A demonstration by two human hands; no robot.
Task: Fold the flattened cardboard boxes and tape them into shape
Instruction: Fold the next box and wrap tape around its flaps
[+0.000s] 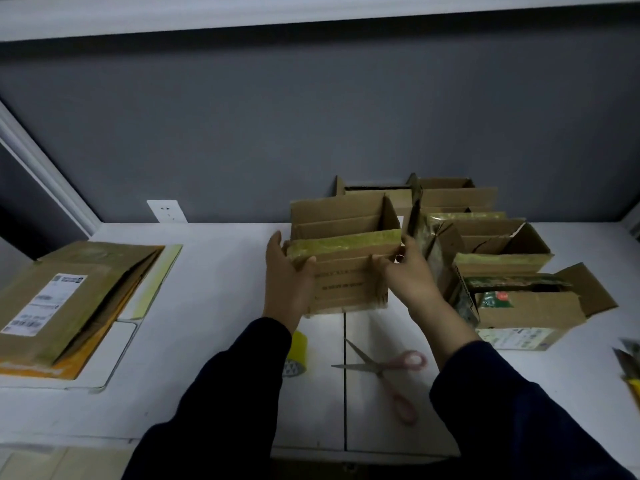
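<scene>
An opened-up cardboard box stands upright at the middle of the white table, its top flaps raised and old yellowish tape along the front flap. My left hand grips its left side, thumb on the front face. My right hand grips its right front corner. A pile of flattened cardboard boxes lies at the left, the top one bearing a white shipping label. A yellow tape roll sits partly hidden behind my left sleeve. Pink-handled scissors lie on the table below the box.
Several assembled open boxes crowd the back right, the nearest one with green printing and a label. A wall socket sits on the grey wall. Some dark items poke in at the right edge.
</scene>
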